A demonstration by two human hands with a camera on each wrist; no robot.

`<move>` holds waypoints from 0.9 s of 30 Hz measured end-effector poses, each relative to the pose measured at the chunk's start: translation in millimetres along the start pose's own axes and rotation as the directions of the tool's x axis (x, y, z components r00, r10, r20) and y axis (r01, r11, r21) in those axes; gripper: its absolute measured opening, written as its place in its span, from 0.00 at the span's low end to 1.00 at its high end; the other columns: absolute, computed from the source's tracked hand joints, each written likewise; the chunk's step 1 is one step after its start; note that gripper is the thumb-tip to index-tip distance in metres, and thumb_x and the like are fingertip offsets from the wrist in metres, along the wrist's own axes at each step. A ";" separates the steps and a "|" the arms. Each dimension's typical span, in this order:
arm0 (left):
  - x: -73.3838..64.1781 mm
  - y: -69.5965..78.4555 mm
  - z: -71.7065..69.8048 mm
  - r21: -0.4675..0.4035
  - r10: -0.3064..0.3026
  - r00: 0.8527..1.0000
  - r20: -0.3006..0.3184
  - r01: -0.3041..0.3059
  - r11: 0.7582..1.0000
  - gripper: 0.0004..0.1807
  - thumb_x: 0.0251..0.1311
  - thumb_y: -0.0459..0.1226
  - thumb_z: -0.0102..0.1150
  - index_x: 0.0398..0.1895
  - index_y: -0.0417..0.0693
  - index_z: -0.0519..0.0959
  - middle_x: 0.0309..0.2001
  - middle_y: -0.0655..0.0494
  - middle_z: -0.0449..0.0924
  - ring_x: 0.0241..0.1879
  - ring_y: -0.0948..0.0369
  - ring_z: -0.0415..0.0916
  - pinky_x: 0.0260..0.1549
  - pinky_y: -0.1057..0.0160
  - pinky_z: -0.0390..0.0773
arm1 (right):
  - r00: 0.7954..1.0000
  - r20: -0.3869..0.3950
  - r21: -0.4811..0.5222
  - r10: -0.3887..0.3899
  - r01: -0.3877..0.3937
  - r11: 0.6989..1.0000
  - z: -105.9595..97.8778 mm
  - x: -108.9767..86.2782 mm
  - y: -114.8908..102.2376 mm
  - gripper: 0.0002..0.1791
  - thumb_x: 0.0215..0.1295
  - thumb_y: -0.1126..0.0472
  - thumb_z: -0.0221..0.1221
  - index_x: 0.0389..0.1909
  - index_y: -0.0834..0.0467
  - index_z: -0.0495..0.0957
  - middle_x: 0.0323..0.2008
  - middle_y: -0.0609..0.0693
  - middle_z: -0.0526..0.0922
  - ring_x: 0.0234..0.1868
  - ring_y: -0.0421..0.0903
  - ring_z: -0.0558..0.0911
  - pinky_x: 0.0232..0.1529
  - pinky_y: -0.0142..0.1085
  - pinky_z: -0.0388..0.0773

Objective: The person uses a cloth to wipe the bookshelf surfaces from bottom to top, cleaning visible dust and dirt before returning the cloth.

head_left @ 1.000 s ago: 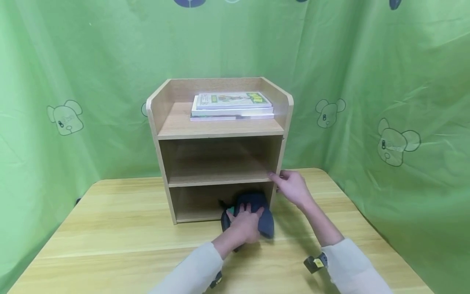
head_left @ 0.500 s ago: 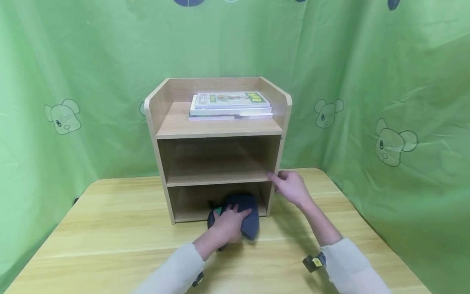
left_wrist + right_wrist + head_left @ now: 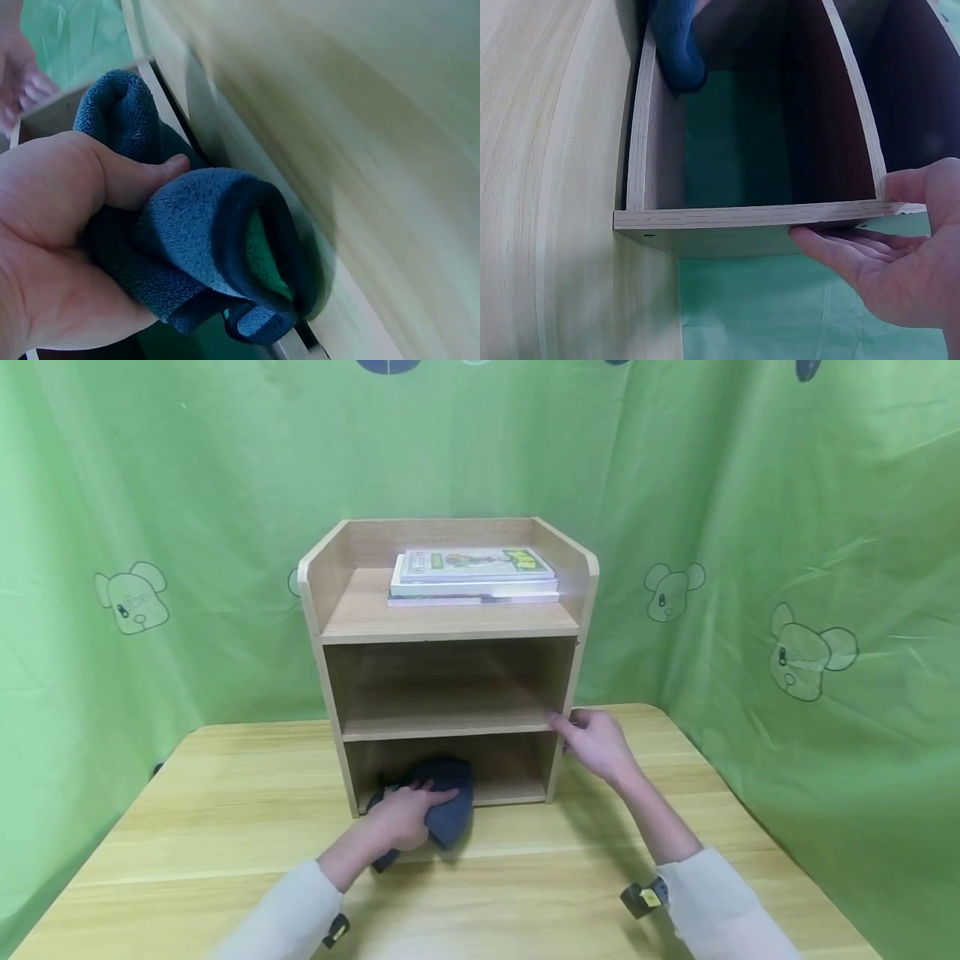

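Observation:
Bunched in my left hand [image 3: 401, 818] is a dark blue terry cloth [image 3: 202, 217] with a darker edge and a bit of green inside its fold. Thumb and fingers grip it at the front of the bottom compartment, towards its left end. The cloth lies over the bottom board's front edge [image 3: 510, 795] and hangs down near the table. At the right side panel of the wooden shelf [image 3: 450, 728], my right hand [image 3: 596, 743] pinches the panel, thumb at the middle board's front corner and fingers behind on the outer face [image 3: 735, 244].
A stack of books [image 3: 476, 578] lies on the shelf's top board. The shelf stands on a light wooden table [image 3: 187, 843]. Green curtains [image 3: 225, 460] printed with bear heads enclose the back and sides.
My left hand has moved left along the bottom board with the cloth, from its right end to its left. The right hand keeps its place on the side panel.

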State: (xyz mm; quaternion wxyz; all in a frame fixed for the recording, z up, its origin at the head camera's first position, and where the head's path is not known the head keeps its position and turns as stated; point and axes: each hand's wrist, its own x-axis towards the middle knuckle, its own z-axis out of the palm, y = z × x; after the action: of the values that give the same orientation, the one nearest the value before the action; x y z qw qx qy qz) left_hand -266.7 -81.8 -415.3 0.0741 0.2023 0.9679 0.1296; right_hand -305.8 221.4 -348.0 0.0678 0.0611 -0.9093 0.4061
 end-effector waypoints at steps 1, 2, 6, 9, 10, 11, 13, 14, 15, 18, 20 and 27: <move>-2.4 -4.8 -1.7 -0.011 -0.001 1.000 0.001 0.001 1.000 0.43 0.55 0.20 0.53 0.73 0.64 0.70 0.74 0.38 0.64 0.75 0.41 0.59 0.68 0.31 0.60 | 1.000 0.000 0.000 -0.001 0.001 1.000 -0.2 -0.2 -0.1 0.32 0.75 0.42 0.52 0.55 0.68 0.80 0.51 0.68 0.85 0.39 0.56 0.89 0.34 0.38 0.78; -4.5 -9.3 -2.9 -0.021 -0.002 1.000 0.003 0.002 1.000 0.43 0.54 0.20 0.52 0.73 0.63 0.70 0.74 0.37 0.63 0.75 0.40 0.58 0.68 0.31 0.59 | 1.000 -0.001 0.001 -0.001 0.001 1.000 -0.3 -0.4 -0.2 0.32 0.75 0.42 0.52 0.56 0.68 0.80 0.51 0.68 0.84 0.39 0.56 0.89 0.35 0.38 0.79; -10.1 -21.0 -5.5 -0.050 0.000 1.000 0.008 0.001 0.999 0.44 0.52 0.19 0.50 0.74 0.60 0.69 0.75 0.35 0.61 0.76 0.38 0.55 0.70 0.32 0.57 | 1.000 -0.002 0.006 0.010 -0.010 1.000 -1.5 -1.1 -0.1 0.33 0.75 0.41 0.52 0.58 0.68 0.78 0.54 0.69 0.83 0.41 0.57 0.89 0.38 0.39 0.80; -11.9 -22.9 -4.9 -0.066 -0.003 1.000 -0.006 0.002 0.998 0.44 0.52 0.19 0.51 0.74 0.58 0.70 0.74 0.33 0.61 0.75 0.37 0.55 0.70 0.32 0.57 | 1.000 0.001 0.010 0.010 -0.010 1.000 -1.4 -1.1 0.1 0.33 0.75 0.41 0.52 0.59 0.69 0.78 0.54 0.69 0.83 0.41 0.57 0.89 0.37 0.39 0.80; -12.3 -22.2 -4.1 -0.060 -0.006 1.000 -0.016 0.005 0.998 0.43 0.52 0.20 0.51 0.74 0.58 0.70 0.74 0.33 0.61 0.75 0.36 0.57 0.69 0.32 0.59 | 1.000 0.002 0.013 0.009 -0.009 1.000 -1.0 -1.1 0.2 0.33 0.75 0.41 0.52 0.58 0.69 0.78 0.54 0.69 0.83 0.41 0.58 0.89 0.36 0.39 0.79; -12.4 -21.1 -3.0 -0.050 -0.012 1.000 -0.026 0.011 0.999 0.43 0.52 0.21 0.52 0.73 0.57 0.70 0.74 0.32 0.62 0.74 0.36 0.59 0.67 0.33 0.63 | 1.000 0.001 0.014 0.008 -0.008 1.000 -0.6 -1.0 0.2 0.33 0.75 0.41 0.52 0.58 0.69 0.78 0.53 0.69 0.83 0.41 0.58 0.89 0.35 0.39 0.79; -12.3 -18.1 0.2 -0.039 -0.030 0.998 -0.049 0.028 0.999 0.42 0.52 0.22 0.54 0.73 0.57 0.70 0.73 0.31 0.64 0.72 0.34 0.61 0.59 0.36 0.73 | 1.000 0.004 0.020 0.004 -0.004 1.000 0.7 -1.0 0.6 0.33 0.75 0.41 0.52 0.57 0.69 0.78 0.52 0.69 0.84 0.41 0.59 0.88 0.33 0.38 0.78; -12.2 -16.1 1.9 -0.034 -0.039 0.998 -0.058 0.037 0.999 0.42 0.52 0.22 0.54 0.73 0.56 0.70 0.72 0.31 0.64 0.71 0.34 0.62 0.52 0.38 0.78 | 1.000 0.004 0.024 0.004 -0.005 1.000 1.4 -1.1 1.0 0.33 0.74 0.41 0.52 0.57 0.69 0.78 0.51 0.69 0.84 0.42 0.60 0.88 0.32 0.38 0.78; -11.6 -14.1 3.7 -0.020 -0.045 0.997 -0.068 0.044 0.999 0.41 0.52 0.23 0.55 0.73 0.55 0.70 0.71 0.31 0.65 0.70 0.33 0.64 0.47 0.40 0.80 | 1.000 0.003 0.026 0.005 -0.005 1.000 2.0 -1.2 1.3 0.33 0.74 0.41 0.53 0.57 0.69 0.78 0.51 0.69 0.84 0.42 0.60 0.88 0.32 0.38 0.78; -8.8 -7.5 7.6 0.010 -0.072 0.993 -0.089 0.073 0.997 0.40 0.53 0.25 0.56 0.74 0.53 0.70 0.70 0.30 0.66 0.68 0.32 0.65 0.42 0.40 0.81 | 1.000 0.002 0.031 0.008 -0.008 1.000 2.9 -1.3 2.1 0.33 0.74 0.41 0.53 0.56 0.69 0.79 0.49 0.68 0.85 0.43 0.61 0.88 0.31 0.38 0.77; -6.4 -3.2 9.3 0.033 -0.093 0.991 -0.095 0.096 0.995 0.39 0.54 0.27 0.57 0.74 0.53 0.69 0.70 0.30 0.67 0.69 0.33 0.65 0.49 0.34 0.79 | 1.000 0.001 0.028 0.009 -0.009 1.000 2.6 -1.2 2.3 0.33 0.74 0.41 0.53 0.56 0.69 0.79 0.49 0.68 0.85 0.42 0.59 0.88 0.31 0.38 0.77; 3.0 10.1 12.4 0.019 -0.160 0.984 -0.083 0.162 0.987 0.41 0.53 0.30 0.56 0.75 0.55 0.67 0.73 0.30 0.62 0.73 0.33 0.59 0.61 0.20 0.58 | 1.000 0.005 0.036 0.010 -0.011 0.999 0.4 -0.6 1.0 0.33 0.74 0.39 0.52 0.55 0.68 0.79 0.49 0.67 0.85 0.42 0.58 0.88 0.29 0.38 0.76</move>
State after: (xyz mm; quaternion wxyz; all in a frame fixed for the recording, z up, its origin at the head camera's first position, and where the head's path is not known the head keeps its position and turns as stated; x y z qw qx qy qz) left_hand -263.2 -68.9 -424.6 0.0421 0.1191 0.9848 0.1189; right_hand -305.4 221.8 -349.2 0.0625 0.0585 -0.9022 0.4228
